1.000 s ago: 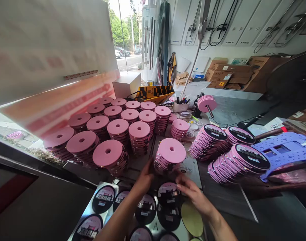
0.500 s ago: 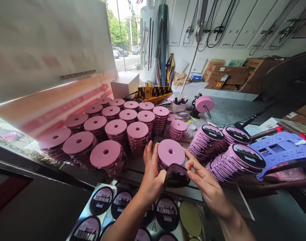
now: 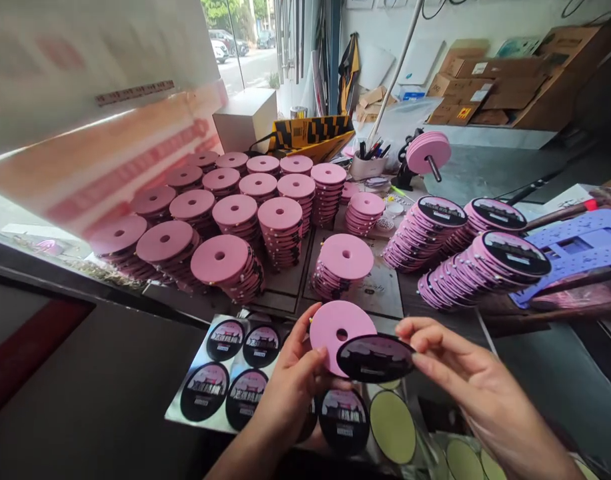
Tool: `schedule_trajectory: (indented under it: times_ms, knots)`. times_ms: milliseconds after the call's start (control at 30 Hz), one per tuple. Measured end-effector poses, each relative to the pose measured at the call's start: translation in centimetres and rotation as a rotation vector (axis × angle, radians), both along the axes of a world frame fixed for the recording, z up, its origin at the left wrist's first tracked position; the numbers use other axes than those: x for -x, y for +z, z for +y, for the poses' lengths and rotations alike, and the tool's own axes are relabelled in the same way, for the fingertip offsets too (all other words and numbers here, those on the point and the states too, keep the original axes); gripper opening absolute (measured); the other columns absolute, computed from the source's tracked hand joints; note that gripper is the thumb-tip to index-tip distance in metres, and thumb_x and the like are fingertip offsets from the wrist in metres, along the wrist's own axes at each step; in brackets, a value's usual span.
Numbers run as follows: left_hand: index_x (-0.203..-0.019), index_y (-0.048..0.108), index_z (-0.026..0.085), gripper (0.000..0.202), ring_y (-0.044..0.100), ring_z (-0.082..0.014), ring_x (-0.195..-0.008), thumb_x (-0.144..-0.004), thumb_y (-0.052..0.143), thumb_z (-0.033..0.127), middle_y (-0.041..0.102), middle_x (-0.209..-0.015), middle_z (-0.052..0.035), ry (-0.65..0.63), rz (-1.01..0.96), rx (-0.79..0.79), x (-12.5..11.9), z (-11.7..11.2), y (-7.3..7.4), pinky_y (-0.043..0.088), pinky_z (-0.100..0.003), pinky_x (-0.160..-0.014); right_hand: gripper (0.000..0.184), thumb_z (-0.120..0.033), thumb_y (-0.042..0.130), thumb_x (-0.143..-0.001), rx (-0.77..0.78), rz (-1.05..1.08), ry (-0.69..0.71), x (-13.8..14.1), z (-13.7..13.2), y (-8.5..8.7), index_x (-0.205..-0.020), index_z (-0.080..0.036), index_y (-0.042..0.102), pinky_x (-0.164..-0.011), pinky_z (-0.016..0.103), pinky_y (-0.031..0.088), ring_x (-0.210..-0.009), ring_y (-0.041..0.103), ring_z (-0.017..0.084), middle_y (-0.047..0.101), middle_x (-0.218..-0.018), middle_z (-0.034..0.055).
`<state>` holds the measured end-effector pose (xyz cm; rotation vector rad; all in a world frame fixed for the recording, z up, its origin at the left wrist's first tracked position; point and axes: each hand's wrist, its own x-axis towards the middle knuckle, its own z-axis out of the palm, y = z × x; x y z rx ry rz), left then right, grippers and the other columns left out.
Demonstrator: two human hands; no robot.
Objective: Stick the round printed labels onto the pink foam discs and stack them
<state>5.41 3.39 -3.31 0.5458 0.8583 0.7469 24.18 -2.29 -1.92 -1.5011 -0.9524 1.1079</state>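
My left hand grips a pink foam spool disc with a dark centre hole, thumb on its face and fingers round its left edge. Between the thumb and fingertips of my right hand is a round black sticker with a pink-and-white print. It is tilted and overlaps the disc's lower right from my viewpoint; whether they touch I cannot tell. Under my hands lies a silvery sticker sheet with several black round stickers and a yellowish-green bare circle. Just beyond the held disc stands a stack of pink spools.
Rows of pink spool stacks fill the table's left. At right stand stacks topped with black labels, beside a purple plastic stool. Further back are a pen holder and discs on a spindle.
Both hands have drawn back towards me from the front stack, with the pink spool disc in the left and the sticker in the right. The camera view has tipped downward.
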Motion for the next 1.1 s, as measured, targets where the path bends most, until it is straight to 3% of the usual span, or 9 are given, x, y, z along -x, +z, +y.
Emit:
schedule_trajectory:
  times_ms: [67, 133, 267, 433, 667, 900, 1100]
  knots:
    - [-0.125, 0.044, 0.028, 0.059, 0.058, -0.0124, -0.066, -0.069, 0.061, 0.017, 0.055, -0.110, -0.0062, -0.067, 0.017, 0.010, 0.2, -0.2, -0.3, 0.054, -0.028, -0.055, 0.024, -0.043, 0.070, -0.064, 0.037, -0.067, 0.004, -0.4, 0.1, -0.4, -0.067, -0.021, 0.062, -0.061, 0.029, 0.047, -0.068, 0.056, 0.020, 0.061, -0.072, 0.0048]
    - [-0.124, 0.045, 0.028, 0.059, 0.059, -0.0137, -0.068, -0.068, 0.062, 0.016, 0.054, -0.113, -0.0065, -0.132, 0.031, 0.015, 0.2, -0.3, -0.5, 0.055, -0.027, -0.053, 0.027, -0.042, 0.073, -0.059, 0.073, -0.057, -0.022, -0.6, 0.4, -1.0, -0.067, -0.019, 0.063, -0.055, 0.027, 0.045, -0.059, 0.053, 0.017, 0.060, -0.064, 0.0031]
    - [-0.124, 0.042, 0.028, 0.054, 0.059, -0.0151, -0.072, -0.073, 0.057, 0.018, 0.050, -0.121, -0.0069, -0.195, 0.034, 0.018, 0.0, -0.6, -1.2, 0.055, -0.025, -0.051, 0.029, -0.039, 0.078, -0.053, 0.104, 0.099, -0.119, -0.4, 0.5, -2.0, -0.066, -0.017, 0.063, -0.052, 0.025, 0.043, -0.054, 0.051, 0.013, 0.060, -0.061, 0.0018]
    - [-0.123, 0.041, 0.025, 0.057, 0.061, -0.0172, -0.077, -0.069, 0.052, 0.007, 0.049, -0.123, -0.0072, -0.275, 0.006, 0.054, 0.0, -0.6, -1.9, 0.056, -0.030, -0.058, 0.026, -0.031, 0.080, -0.052, 0.156, 0.300, -0.160, 0.6, 0.5, -2.7, -0.066, -0.016, 0.064, -0.048, 0.020, 0.040, -0.050, 0.049, 0.008, 0.060, -0.060, -0.0003]
    - [-0.122, 0.043, 0.026, 0.067, 0.059, -0.0230, -0.092, -0.060, 0.051, 0.002, 0.047, -0.127, -0.0068, -0.294, -0.065, 0.108, 0.4, -0.3, -2.5, 0.054, -0.035, -0.067, 0.024, -0.028, 0.080, -0.051, 0.174, 0.332, -0.227, 2.0, 0.3, -4.1, -0.063, -0.015, 0.064, -0.046, 0.015, 0.037, -0.048, 0.047, 0.005, 0.060, -0.058, -0.0023]
    - [-0.118, 0.047, 0.027, 0.072, 0.058, -0.0224, -0.091, -0.054, 0.057, -0.003, 0.053, -0.119, -0.0052, -0.354, -0.077, 0.063, 0.3, -0.3, -2.5, 0.053, -0.030, -0.067, 0.021, -0.027, 0.079, -0.054, 0.154, 0.326, -0.227, 1.8, 0.0, -4.8, -0.064, -0.015, 0.064, -0.046, 0.018, 0.041, -0.048, 0.049, 0.007, 0.060, -0.059, -0.0014]
    - [-0.119, 0.045, 0.026, 0.076, 0.056, -0.0187, -0.090, -0.053, 0.061, -0.006, 0.052, -0.118, -0.0046, -0.327, -0.063, 0.057, 0.2, -0.4, -2.5, 0.052, -0.027, -0.069, 0.018, -0.025, 0.077, -0.057, 0.107, 0.328, -0.237, 2.0, -0.1, -5.2, -0.065, -0.016, 0.064, -0.047, 0.017, 0.043, -0.050, 0.051, 0.007, 0.061, -0.059, -0.0019]
